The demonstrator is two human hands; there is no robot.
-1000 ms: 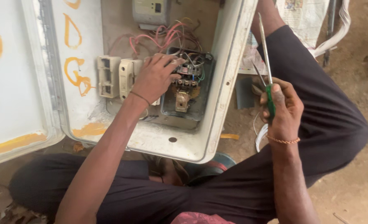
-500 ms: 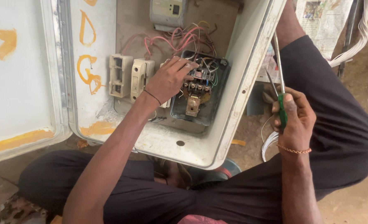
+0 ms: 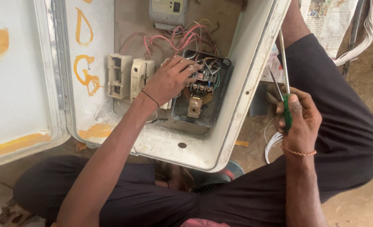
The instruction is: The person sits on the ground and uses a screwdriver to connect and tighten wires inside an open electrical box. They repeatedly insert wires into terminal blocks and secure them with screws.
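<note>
My left hand [image 3: 168, 80] reaches into an open white electrical box [image 3: 203, 147] and rests its fingers on the dark contactor unit [image 3: 201, 90] with coloured wires. My right hand [image 3: 298, 115] stays outside the box to the right, gripping a green-handled screwdriver [image 3: 284, 80] with its long shaft pointing up; a second thin metal tool lies beside it in the same hand. Two cream fuse holders [image 3: 130, 77] sit just left of my left hand. A grey meter [image 3: 167, 11] is mounted at the top of the box.
The box door [image 3: 14, 84], white with orange paint marks, hangs open at the left. Red and pink wires [image 3: 182, 38] loop above the contactor. Newspaper [image 3: 327, 21] and white cable [image 3: 363, 38] lie on the dirt ground at the upper right. My legs in dark trousers fill the bottom.
The view has shifted, so the box sits further right in frame. My left hand stays on the contactor area; my right hand keeps the screwdriver upright.
</note>
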